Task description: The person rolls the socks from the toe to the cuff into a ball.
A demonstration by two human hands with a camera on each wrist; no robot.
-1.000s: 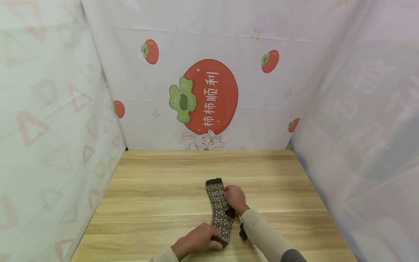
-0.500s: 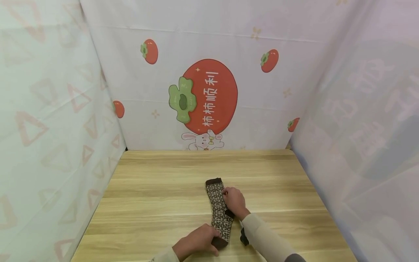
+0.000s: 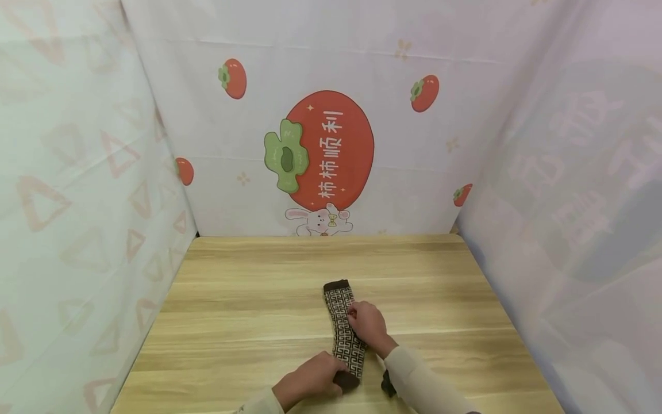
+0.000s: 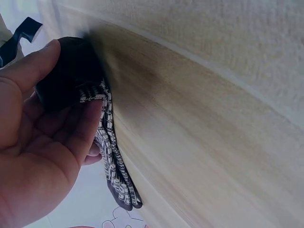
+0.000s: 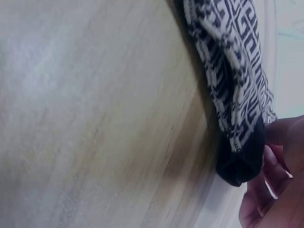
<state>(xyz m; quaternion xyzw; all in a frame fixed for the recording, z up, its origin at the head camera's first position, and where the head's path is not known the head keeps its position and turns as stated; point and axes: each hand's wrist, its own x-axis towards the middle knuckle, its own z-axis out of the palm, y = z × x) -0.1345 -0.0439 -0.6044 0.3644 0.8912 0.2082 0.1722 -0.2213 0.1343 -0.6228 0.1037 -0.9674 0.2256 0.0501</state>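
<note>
The sock [image 3: 343, 325] runs lengthwise away from me, my left hand [image 3: 310, 380] pinching its near dark toe (thumb on top), my right hand [image 3: 366, 323] gripping mid-length.

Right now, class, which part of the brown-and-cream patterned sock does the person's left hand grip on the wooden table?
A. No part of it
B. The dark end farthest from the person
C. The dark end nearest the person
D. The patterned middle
C: the left hand has thumb and fingers curled round the dark near end of the brown-and-cream patterned sock, while the right hand is at its middle.
</note>
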